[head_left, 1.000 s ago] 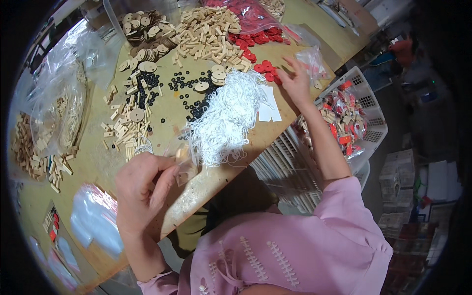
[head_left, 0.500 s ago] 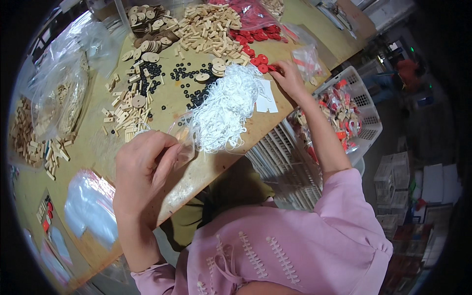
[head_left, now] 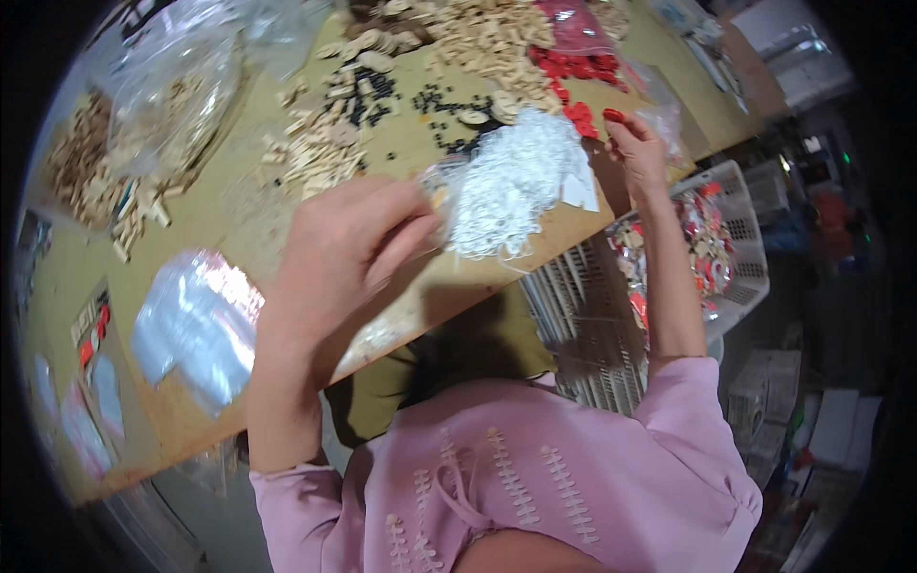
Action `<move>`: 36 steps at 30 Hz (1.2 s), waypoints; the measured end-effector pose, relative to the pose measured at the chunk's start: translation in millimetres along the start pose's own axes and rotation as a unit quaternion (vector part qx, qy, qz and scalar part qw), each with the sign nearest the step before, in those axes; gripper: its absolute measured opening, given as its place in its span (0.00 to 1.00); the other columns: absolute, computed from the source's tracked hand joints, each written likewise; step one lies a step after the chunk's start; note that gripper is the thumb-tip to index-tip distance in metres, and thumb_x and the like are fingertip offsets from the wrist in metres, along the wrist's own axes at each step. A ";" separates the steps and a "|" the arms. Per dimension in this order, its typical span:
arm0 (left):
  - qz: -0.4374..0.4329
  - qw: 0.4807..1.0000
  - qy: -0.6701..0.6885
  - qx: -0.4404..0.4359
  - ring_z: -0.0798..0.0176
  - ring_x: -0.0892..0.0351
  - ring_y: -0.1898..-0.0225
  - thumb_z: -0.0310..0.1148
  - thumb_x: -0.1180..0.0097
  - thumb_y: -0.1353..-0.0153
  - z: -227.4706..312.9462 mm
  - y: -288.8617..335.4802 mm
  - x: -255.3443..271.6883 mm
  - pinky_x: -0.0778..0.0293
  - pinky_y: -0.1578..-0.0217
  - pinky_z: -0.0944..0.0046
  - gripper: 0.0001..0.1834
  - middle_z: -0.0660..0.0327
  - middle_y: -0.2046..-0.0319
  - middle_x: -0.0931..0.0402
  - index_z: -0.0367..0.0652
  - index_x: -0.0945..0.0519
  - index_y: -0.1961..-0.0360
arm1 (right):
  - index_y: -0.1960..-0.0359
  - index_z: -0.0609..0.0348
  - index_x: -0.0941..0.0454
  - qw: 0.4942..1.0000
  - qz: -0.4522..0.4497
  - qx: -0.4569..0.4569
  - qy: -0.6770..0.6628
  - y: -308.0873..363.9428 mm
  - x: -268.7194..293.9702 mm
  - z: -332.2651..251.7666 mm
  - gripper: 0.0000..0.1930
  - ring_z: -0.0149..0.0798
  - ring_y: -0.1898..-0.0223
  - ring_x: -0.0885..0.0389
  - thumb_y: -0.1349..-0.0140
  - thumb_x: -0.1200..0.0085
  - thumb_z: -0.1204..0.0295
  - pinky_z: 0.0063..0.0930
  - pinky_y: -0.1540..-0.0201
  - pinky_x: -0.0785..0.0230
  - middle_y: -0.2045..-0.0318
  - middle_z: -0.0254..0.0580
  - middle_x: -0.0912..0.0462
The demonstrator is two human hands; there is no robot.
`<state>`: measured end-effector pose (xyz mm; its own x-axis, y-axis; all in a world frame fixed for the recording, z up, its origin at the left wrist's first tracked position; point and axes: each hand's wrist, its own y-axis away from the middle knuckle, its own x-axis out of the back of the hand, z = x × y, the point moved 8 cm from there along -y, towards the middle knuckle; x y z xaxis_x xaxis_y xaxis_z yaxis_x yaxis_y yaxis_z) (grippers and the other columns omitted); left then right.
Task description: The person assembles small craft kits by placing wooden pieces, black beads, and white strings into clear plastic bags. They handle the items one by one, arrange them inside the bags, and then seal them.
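My left hand (head_left: 358, 239) is closed in a pinch on a small clear plastic bag (head_left: 441, 181) above the table's near edge. Something pale shows inside the bag, too blurred to name. My right hand (head_left: 638, 158) holds a red disc (head_left: 613, 116) between thumb and fingertips, just right of a pile of red discs (head_left: 578, 116). A heap of white looped strings (head_left: 511, 181) lies between the hands, with a white card (head_left: 579, 186) at its right side.
Wooden blocks (head_left: 492, 43), black rings (head_left: 439, 100) and round wooden discs (head_left: 473, 116) lie across the table. Flat clear bags (head_left: 196, 329) rest at the left near edge. To the right, a white crate (head_left: 748, 229) holds filled packets; bagged wooden pieces (head_left: 181, 105) sit far left.
My right hand has lifted off the table with a red disc in its fingers. The left hand still pinches the bag. The whole view has shifted, so the table appears farther right.
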<state>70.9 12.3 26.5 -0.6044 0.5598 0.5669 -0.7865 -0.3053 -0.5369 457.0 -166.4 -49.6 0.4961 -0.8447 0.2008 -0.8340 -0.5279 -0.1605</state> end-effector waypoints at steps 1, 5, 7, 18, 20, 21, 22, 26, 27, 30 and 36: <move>0.004 1.000 -0.003 -0.005 0.50 0.20 0.71 0.33 0.35 0.38 -0.9 0.2 -0.7 0.24 0.69 0.56 0.07 0.55 0.73 0.22 0.41 0.19 0.68 | 0.55 0.55 0.13 0.999 -0.029 0.016 0.004 15.5 -24.1 -25.8 0.07 0.22 0.75 0.20 0.33 0.38 0.74 0.15 0.75 0.34 0.73 0.31 0.15; 0.000 1.000 -0.016 -0.011 0.50 0.20 0.71 0.34 0.35 0.38 -2.8 5.7 -8.1 0.24 0.69 0.54 0.07 0.55 0.74 0.22 0.43 0.19 0.67 | 0.54 0.58 0.13 0.935 -0.202 0.286 0.061 98.6 -137.5 -140.5 0.14 0.26 0.59 0.17 0.38 0.44 0.84 0.22 0.60 0.21 0.56 0.33 0.17; -0.004 0.999 -0.027 -0.018 0.50 0.19 0.71 0.34 0.35 0.38 -3.9 6.1 -10.0 0.23 0.69 0.53 0.07 0.55 0.74 0.22 0.43 0.18 0.66 | 0.56 0.56 0.14 0.883 -0.232 0.355 0.199 126.1 -168.8 -165.6 0.13 0.35 0.61 0.15 0.41 0.41 0.82 0.27 0.59 0.21 0.57 0.39 0.18; 0.014 0.997 -0.041 -0.056 0.49 0.20 0.72 0.35 0.35 0.39 2.3 5.8 -9.4 0.24 0.71 0.52 0.07 0.55 0.74 0.23 0.45 0.17 0.64 | 0.51 0.60 0.17 0.903 -0.289 0.271 0.164 131.4 -173.6 -170.0 0.13 0.25 0.62 0.18 0.36 0.38 0.82 0.19 0.62 0.24 0.53 0.36 0.19; 0.010 0.998 -0.037 -0.052 0.49 0.19 0.72 0.35 0.35 0.39 2.1 5.7 -11.4 0.24 0.71 0.52 0.07 0.55 0.74 0.23 0.45 0.17 0.64 | 0.49 0.60 0.18 0.926 -0.332 0.172 0.061 130.2 -175.7 -154.4 0.13 0.22 0.63 0.19 0.35 0.38 0.82 0.17 0.64 0.24 0.53 0.35 0.19; 0.007 0.998 -0.036 -0.049 0.49 0.19 0.71 0.35 0.35 0.39 1.7 5.6 -12.0 0.24 0.70 0.52 0.07 0.55 0.74 0.22 0.44 0.17 0.65 | 0.51 0.61 0.19 0.933 -0.320 0.160 0.041 133.7 -178.5 -152.1 0.12 0.20 0.66 0.21 0.35 0.37 0.81 0.16 0.66 0.26 0.52 0.34 0.19; 0.010 0.998 -0.029 -0.048 0.49 0.19 0.71 0.35 0.34 0.39 1.3 5.3 -12.1 0.23 0.70 0.52 0.07 0.55 0.74 0.22 0.44 0.16 0.64 | 0.54 0.61 0.19 0.937 -0.314 0.149 0.027 135.2 -182.7 -148.8 0.10 0.19 0.68 0.23 0.36 0.36 0.80 0.15 0.67 0.28 0.56 0.32 0.21; 0.013 0.999 -0.009 -0.042 0.48 0.19 0.71 0.35 0.33 0.39 -3.5 4.9 -11.4 0.23 0.69 0.52 0.08 0.55 0.73 0.21 0.44 0.16 0.63 | 0.61 0.60 0.18 0.936 -0.302 0.174 0.038 138.3 -194.8 -137.7 0.07 0.17 0.73 0.28 0.38 0.33 0.77 0.15 0.71 0.34 0.62 0.28 0.24; 0.011 0.999 -0.005 -0.042 0.48 0.19 0.71 0.35 0.33 0.40 -4.6 4.6 -11.5 0.23 0.69 0.52 0.08 0.55 0.73 0.21 0.44 0.16 0.63 | 0.61 0.60 0.18 0.930 -0.296 0.206 0.066 139.9 -194.8 -139.3 0.07 0.18 0.74 0.28 0.38 0.33 0.78 0.15 0.71 0.35 0.62 0.29 0.23; 0.012 0.999 0.005 -0.043 0.48 0.19 0.71 0.35 0.32 0.40 -6.5 3.8 -12.7 0.23 0.69 0.53 0.09 0.55 0.73 0.21 0.44 0.16 0.62 | 0.61 0.60 0.17 0.926 -0.290 0.225 0.089 140.2 -192.8 -137.6 0.06 0.19 0.74 0.26 0.38 0.34 0.78 0.15 0.72 0.33 0.63 0.31 0.22; 0.006 0.999 0.020 -0.025 0.49 0.20 0.71 0.34 0.32 0.40 -5.6 3.2 -10.2 0.24 0.69 0.55 0.08 0.55 0.74 0.22 0.42 0.16 0.65 | 0.57 0.64 0.16 0.955 -0.252 0.153 -0.042 130.0 -161.4 -135.5 0.05 0.23 0.72 0.19 0.33 0.40 0.81 0.16 0.70 0.24 0.59 0.35 0.18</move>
<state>75.2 9.9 15.4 -0.6076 0.5876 0.5344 -0.7707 -0.2735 -0.5755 235.8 -86.8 28.1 0.8442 -0.4742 0.2500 -0.3817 -0.8591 -0.3409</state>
